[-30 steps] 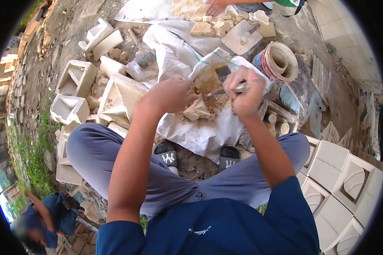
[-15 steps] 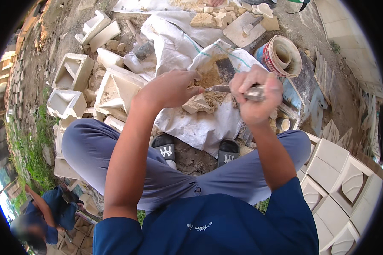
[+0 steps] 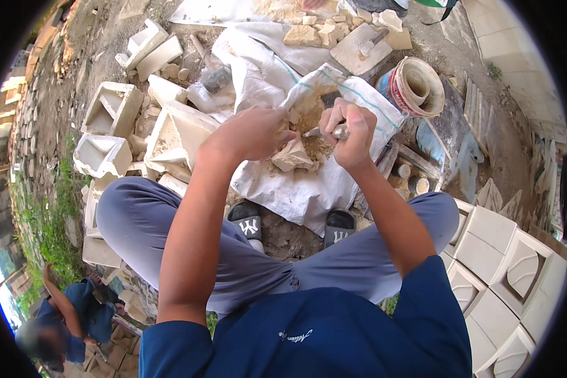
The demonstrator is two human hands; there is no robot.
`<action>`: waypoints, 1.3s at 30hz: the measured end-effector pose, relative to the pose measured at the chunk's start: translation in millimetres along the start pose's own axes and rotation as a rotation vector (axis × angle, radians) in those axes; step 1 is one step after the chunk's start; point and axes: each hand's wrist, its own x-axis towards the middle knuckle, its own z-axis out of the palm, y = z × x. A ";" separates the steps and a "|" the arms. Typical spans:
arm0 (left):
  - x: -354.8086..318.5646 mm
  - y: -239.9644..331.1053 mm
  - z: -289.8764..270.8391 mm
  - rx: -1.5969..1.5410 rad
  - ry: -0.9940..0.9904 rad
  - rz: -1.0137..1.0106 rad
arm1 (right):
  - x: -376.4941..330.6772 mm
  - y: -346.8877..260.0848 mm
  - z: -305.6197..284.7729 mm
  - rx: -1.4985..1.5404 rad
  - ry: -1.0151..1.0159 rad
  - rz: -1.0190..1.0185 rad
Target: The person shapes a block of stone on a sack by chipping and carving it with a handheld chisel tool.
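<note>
Stone piece, pale and rough-edged, sits in the middle of the head view on a white woven sack spread over the ground between the seated person's knees. Left hand is closed over the upper left side of the stone, fingers curled down onto it and touching it. Right hand is clenched into a fist around a small metal tool, whose tip points left toward the stone and lies between the two hands, just at the stone's top; whether the tip actually touches cannot be told. Loose sandy crumbs lie on the sack around the stone. Black sandals show below the sack, on either side of its lower edge. To the left are several hollow, box-shaped pale stone blocks, some tipped on their sides. At upper right a red-and-white bucket lies tilted with its mouth toward the camera, and beyond it a flat slab rests among stone chunks. Carved pale blocks are lined up at the lower right. Another person in blue crouches at the lower left, well apart.
</note>
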 end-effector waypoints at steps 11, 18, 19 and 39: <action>-3.5 -1.4 -1.4 -0.026 0.028 0.017 | 10.8 5.4 -4.6 -0.001 0.092 -0.022; -10.9 -1.8 2.5 -0.070 0.041 0.043 | 16.0 -21.3 -2.0 0.119 0.174 0.063; -10.7 0.0 1.7 -0.083 0.087 0.063 | 7.4 -2.6 -8.9 0.077 0.135 0.026; -15.1 -3.5 1.1 -0.071 0.056 0.039 | 9.9 -14.9 5.8 0.162 0.113 0.032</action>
